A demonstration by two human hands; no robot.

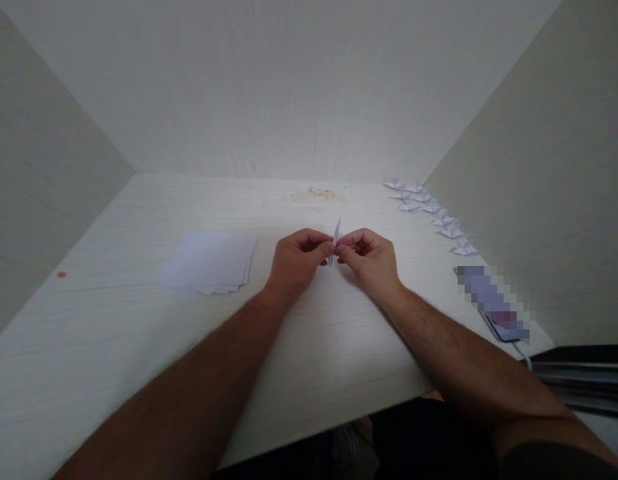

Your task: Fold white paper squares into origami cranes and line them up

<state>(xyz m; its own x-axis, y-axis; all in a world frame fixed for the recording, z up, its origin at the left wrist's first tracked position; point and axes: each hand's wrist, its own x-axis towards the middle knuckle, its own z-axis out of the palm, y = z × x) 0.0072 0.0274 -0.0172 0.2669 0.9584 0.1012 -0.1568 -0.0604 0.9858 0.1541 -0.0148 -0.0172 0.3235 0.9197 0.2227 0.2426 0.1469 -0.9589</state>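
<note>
A small piece of folded white paper (337, 229) stands nearly upright between my hands, seen almost edge-on. My left hand (301, 259) pinches it from the left, thumb and forefinger pressed together. From the other side my right hand (371, 260) grips the same paper with thumb and fingertips. The fingertips of both hands nearly meet at its middle and cover that part. Its exact folds are too small to make out.
A stack of white paper sheets (211, 260) lies on the white table (139, 340) to the left. Several folded paper cranes (451, 231) line the right wall. Nearer, a blurred-out phone (493, 307) has a cable (523, 357) attached. Walls enclose the back and both sides.
</note>
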